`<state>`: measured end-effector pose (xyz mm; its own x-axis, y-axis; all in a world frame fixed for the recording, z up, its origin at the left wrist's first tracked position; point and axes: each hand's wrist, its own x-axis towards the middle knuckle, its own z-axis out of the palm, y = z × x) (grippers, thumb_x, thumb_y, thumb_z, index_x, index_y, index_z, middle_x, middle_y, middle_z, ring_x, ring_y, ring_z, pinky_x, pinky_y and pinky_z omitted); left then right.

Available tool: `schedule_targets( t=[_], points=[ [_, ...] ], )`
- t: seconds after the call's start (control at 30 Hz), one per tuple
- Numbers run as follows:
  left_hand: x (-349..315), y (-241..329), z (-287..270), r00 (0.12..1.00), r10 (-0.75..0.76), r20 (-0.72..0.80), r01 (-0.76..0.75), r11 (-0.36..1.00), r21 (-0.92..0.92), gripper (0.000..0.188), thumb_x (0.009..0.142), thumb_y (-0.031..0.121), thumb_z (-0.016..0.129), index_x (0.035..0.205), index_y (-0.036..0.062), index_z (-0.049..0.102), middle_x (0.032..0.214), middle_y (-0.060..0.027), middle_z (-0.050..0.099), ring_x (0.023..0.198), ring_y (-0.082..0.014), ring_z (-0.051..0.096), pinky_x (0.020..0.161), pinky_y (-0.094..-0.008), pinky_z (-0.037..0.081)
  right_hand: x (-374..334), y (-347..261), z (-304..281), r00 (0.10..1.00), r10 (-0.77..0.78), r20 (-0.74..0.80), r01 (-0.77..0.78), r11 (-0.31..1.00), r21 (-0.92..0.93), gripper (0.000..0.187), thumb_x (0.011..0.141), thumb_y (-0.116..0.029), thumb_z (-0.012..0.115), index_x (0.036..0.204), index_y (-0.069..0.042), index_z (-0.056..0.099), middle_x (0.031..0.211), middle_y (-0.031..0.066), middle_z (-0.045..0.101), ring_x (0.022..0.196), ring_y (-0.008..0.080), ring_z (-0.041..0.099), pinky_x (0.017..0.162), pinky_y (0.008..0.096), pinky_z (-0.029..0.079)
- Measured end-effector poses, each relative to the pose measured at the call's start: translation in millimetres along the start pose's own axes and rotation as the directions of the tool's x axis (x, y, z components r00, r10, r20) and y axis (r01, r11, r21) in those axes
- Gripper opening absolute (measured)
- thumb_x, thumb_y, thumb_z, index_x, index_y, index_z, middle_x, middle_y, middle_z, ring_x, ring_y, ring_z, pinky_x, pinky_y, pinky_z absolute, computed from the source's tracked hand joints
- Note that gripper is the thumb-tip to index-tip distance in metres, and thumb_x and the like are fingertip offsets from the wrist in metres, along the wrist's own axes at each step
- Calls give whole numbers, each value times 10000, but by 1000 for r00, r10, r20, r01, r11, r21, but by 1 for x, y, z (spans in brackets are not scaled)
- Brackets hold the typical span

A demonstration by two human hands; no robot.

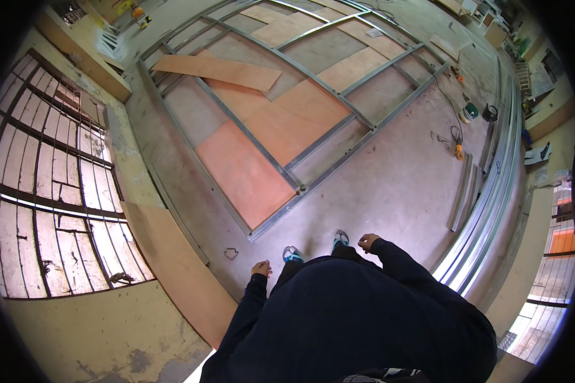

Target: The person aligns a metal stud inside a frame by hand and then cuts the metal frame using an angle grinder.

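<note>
My left hand (262,269) hangs low beside my left foot, fingers loosely curled, with nothing visible in it. On the other side, my right hand (368,242) is held a little out from my body; its fingers are curled in too, and no object shows in them. Neither hand touches anything. Ahead of my feet lies a large metal frame (206,175) of grey bars on the floor. Reddish-brown board panels (246,175) fill some of its bays. A loose board strip (217,70) rests askew across the frame's left part.
Long metal channels (492,191) lie along the right side. Nearby are an orange power tool (459,152) with a cord and a green-and-white bucket (469,113). A bent wire piece (231,253) lies at left. A long board (172,262) leans along the wall below a barred window (57,191).
</note>
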<state>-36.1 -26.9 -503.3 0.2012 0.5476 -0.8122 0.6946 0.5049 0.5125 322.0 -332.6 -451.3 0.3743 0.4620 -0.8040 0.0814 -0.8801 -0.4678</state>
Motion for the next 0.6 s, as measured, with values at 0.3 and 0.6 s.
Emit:
schedule_targets(
  t=[0.3,0.6],
  points=[
    [-6,-10,-3,999,-27,23,27,1000,12,399,858,371,594,1058,25,602,792,-82,654,597,-160,628,477,-287,484,-7,17,3,998,55,28,-53,997,-63,356,802,-327,598,990,-28,642,734,103,671,602,183,662,569,313,532],
    [-7,-6,-3,1000,-16,15,15,999,44,389,864,371,587,1051,30,612,793,-78,656,603,-156,631,483,-287,489,-10,18,4,999,42,32,-39,996,-80,351,802,-330,590,972,-29,647,739,101,674,609,182,664,579,315,536]
  ],
)
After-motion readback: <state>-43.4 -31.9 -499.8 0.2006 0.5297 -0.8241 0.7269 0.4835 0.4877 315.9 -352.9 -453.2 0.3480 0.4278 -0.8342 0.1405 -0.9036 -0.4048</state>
